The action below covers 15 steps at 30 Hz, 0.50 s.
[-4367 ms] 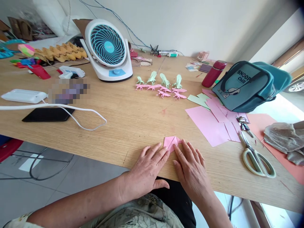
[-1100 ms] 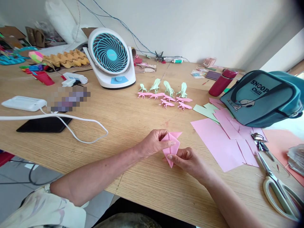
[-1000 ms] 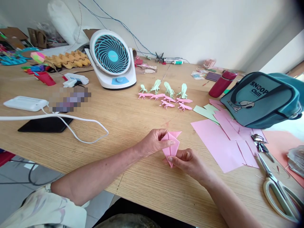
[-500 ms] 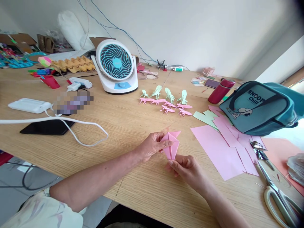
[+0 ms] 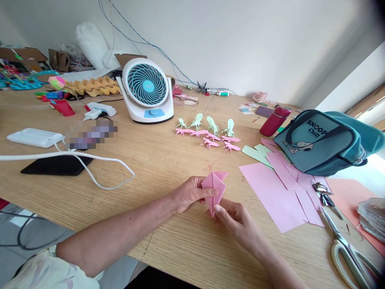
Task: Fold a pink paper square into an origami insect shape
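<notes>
A pink folded paper, kite-shaped with a crease down its middle, is held above the near part of the table. My left hand grips its left side, thumb flat across the front and fingers behind. At its lower point, my right hand pinches with the thumb in front; the other fingers are partly hidden behind the paper. Farther back on the table stand several pink folded paper insects and, behind them, several pale green ones.
Pink paper sheets and green strips lie to the right, near scissors and a teal bag. A red flask stands behind. A white fan is at the back; a white cable loops at left.
My right thumb has shifted slightly up from the paper's lower tip, which now shows below it. Both hands keep hold of the paper. The whole view has tilted a little upward.
</notes>
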Available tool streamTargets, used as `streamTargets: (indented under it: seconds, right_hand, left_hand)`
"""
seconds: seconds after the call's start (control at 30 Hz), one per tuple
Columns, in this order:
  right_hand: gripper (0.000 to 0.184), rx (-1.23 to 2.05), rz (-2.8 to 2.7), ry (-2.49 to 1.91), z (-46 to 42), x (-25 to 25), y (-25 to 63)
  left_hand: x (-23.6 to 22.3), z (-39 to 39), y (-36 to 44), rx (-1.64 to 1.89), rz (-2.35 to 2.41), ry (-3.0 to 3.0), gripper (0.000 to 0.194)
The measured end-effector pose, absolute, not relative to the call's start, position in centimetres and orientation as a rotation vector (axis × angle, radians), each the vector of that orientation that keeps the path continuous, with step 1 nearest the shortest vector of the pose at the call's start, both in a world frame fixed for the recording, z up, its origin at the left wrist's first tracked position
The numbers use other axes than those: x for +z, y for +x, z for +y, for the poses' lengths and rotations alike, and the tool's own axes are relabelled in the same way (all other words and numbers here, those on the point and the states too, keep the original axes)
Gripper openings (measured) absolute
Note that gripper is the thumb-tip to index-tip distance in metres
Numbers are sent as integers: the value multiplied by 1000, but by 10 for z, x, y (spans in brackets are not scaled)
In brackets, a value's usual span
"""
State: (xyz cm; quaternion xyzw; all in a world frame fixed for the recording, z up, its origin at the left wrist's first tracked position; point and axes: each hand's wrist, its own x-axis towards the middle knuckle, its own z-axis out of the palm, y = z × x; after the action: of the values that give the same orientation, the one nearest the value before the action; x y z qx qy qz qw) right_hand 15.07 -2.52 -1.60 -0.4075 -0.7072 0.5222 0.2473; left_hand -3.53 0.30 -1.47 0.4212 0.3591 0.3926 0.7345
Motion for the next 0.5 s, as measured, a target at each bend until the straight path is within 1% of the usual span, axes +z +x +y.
streamTargets:
  seconds: [0.07,0.1,0.2,0.23,0.33,0.37,0.4,0.5]
  right_hand:
    - [52,1450,-1851,-1068,-19,-10,157]
    - [48,1448,-1784,-1054,-16,-9,161]
    - [25,1365,-1608,-995,-6,-11,171]
    - [27,1346,-1600,-955,-4,-12,174]
    - [48,1360,-1719,-824,-5,-14,177]
    - [49,1373,-1793,-781,-6,-13,177]
    - [45,1387,-1868,-738,-8,-11,177]
    - [26,1449,-1994,-612,-14,-2,172]
  left_hand:
    - [-13,3,-38,796,770,927,42]
    - [-13,3,-40,758,757,925,42]
    - [-12,3,-43,645,711,896,42]
    - [-13,3,-43,605,696,881,43]
    - [-16,1,-45,442,634,839,47]
    - [-18,0,-45,381,604,831,47]
    - [-20,-1,-45,326,570,829,47]
    - [-28,-5,-44,209,453,860,45]
